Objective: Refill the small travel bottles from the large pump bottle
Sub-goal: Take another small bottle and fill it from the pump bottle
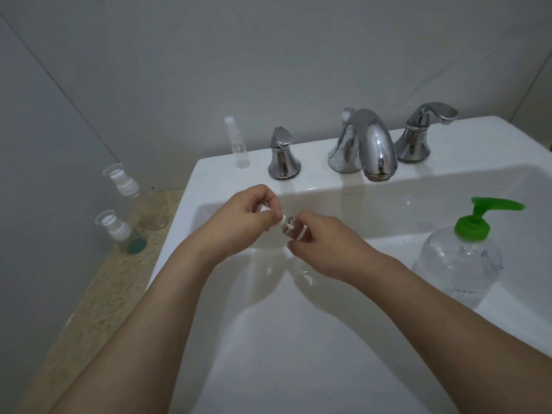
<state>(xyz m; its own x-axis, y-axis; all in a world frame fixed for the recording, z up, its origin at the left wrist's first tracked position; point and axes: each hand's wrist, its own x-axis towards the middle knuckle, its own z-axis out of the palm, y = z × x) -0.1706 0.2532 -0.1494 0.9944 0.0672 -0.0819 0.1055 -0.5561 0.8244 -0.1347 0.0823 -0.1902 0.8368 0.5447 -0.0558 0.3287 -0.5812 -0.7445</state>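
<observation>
A white sink (191,186) sits in a speckled counter under grey walls. Over its basin the left hand (239,219) pinches a white cap (270,215), fingers curled, while the right hand (322,249) curls round a small clear travel bottle (291,230). The large pump bottle (461,258), green-topped, stands on the sink's right edge. Three more small bottles stand left of the sink.

pump bottle (460,261): clear, green pump | sink (298,339): white | counter (98,294): speckled beige | faucet (369,144): chrome
</observation>
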